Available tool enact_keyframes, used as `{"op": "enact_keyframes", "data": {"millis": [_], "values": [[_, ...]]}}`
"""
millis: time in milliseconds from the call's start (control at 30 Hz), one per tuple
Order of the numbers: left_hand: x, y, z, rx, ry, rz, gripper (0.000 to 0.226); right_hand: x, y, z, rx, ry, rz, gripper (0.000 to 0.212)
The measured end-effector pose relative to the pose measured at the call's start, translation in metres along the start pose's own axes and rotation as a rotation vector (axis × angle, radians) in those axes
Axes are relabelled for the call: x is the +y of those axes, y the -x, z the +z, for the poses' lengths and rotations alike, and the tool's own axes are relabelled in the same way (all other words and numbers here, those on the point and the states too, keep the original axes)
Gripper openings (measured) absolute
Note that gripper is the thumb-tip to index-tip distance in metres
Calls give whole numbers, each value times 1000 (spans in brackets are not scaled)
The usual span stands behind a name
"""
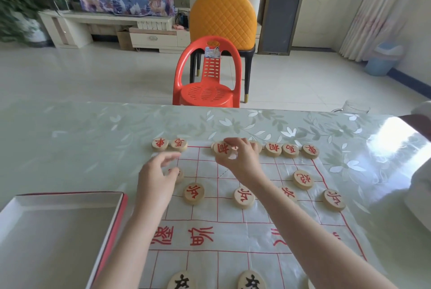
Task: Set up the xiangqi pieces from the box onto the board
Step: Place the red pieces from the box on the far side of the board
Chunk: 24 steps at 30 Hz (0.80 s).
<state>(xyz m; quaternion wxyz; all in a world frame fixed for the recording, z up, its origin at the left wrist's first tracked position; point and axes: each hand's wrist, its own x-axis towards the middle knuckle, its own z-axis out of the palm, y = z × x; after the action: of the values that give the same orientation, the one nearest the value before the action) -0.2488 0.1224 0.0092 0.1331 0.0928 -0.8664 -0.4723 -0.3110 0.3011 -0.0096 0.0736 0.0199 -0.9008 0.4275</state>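
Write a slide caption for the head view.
Right hand holds a red piece at the far row of the board; left hand hovers open nearby.

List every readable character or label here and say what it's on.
Red characters read upside-down from here.
"車": left corner piece, right corner piece.
"馬": left horse piece, right horse piece.
"相": held piece, pinched by right hand; free elephant piece.
"炮": cannon piece.
"兵": soldier pieces.
"卒", cut off: black pieces.
Unreadable: board's river characters, chair sticker.
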Motion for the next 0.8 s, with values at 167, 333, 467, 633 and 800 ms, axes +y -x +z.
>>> {"op": "enact_keyframes", "data": {"millis": [167, 333, 467, 633, 800], "values": [[-9, 12, -12, -58, -70, 6, 28, -18, -38, 40, -21, 214, -18, 55], [-11, 11, -17, -48, -77, 23, 27, -23, -56, 58, -48, 438, -17, 54], [-12, 14, -17, -89, -121, 13, 26, -15, -56, 58, -104, 453, 14, 64], [-18, 20, -15, -128, -129, 32, 28, -3, -56, 29, -157, 448, -73, 60], [-18, 26, -20, -133, -141, 47, 27, 9, -54, 17, -182, 436, -96, 49]]}}
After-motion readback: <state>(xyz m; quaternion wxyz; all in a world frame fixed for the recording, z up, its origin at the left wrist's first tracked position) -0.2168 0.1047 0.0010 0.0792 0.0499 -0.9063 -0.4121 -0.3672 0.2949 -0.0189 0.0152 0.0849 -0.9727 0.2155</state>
